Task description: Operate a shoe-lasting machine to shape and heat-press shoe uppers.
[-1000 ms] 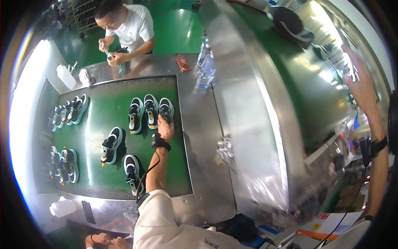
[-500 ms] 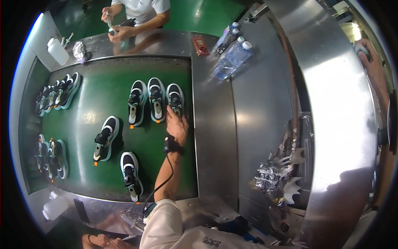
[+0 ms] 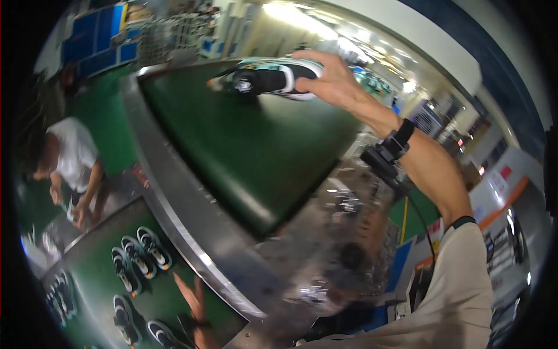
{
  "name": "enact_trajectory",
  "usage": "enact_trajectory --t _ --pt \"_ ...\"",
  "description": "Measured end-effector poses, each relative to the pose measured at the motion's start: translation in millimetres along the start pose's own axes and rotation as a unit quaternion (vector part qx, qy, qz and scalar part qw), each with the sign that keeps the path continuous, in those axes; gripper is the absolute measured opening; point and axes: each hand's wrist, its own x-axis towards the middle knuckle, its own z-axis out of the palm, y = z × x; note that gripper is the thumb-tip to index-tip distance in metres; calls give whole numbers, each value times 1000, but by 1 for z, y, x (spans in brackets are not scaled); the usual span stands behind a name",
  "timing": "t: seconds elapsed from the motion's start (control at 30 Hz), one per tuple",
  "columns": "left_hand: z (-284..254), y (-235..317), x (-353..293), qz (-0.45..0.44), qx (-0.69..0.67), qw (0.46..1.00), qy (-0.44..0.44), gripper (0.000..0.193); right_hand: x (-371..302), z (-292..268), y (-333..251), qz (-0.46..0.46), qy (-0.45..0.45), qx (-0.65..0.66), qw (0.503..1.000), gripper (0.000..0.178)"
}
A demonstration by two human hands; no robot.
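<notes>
My right hand (image 3: 328, 81) grips a black, white and mint sneaker (image 3: 270, 80) by its toe end, thumb on one side and fingers on the other. The sneaker lies tipped on its side over the raised green conveyor belt (image 3: 256, 151), heel pointing left. Whether it touches the belt I cannot tell. At lower left my left hand (image 3: 195, 296) is open, fingers apart and somewhat blurred, over the lower green surface (image 3: 96, 276). Nearest to it is the end sneaker (image 3: 154, 248) of an upright row of three. Another sneaker (image 3: 161, 334) lies beside that wrist.
A metal rim (image 3: 180, 227) divides the two green surfaces. Several more sneakers (image 3: 61, 296) stand at far left. A co-worker (image 3: 75, 154) at left handles a small object. Crumpled clear and silvery wrapping (image 3: 346, 200) lies right of the belt, near my right forearm.
The view has swung right. My left hand has come off the end sneaker in the row. My right hand, formerly at the right rim, now shows over the conveyor belt holding a sneaker.
</notes>
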Motion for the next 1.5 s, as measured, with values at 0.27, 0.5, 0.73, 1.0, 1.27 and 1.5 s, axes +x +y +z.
enact_trajectory --t 0.27,0.5,0.73,1.0,1.27,1.5 --pt "78 210 -224 -156 -244 852 -437 44 -147 -196 8 41 196 190 961 28" --pt "162 391 -258 -227 -320 559 -730 109 -378 -271 0 178 212 289 916 25" --pt "236 473 -437 -286 -302 386 -823 81 -650 -281 -28 408 314 167 841 36" --pt "275 474 -663 -156 -131 492 -846 44 -907 -281 -165 430 525 269 684 75" --pt "346 446 -874 115 -51 332 -935 77 -1075 -297 -228 546 730 -25 410 65" --pt "502 389 -1065 322 45 477 -816 87 -1107 -325 -296 552 759 -192 287 70"
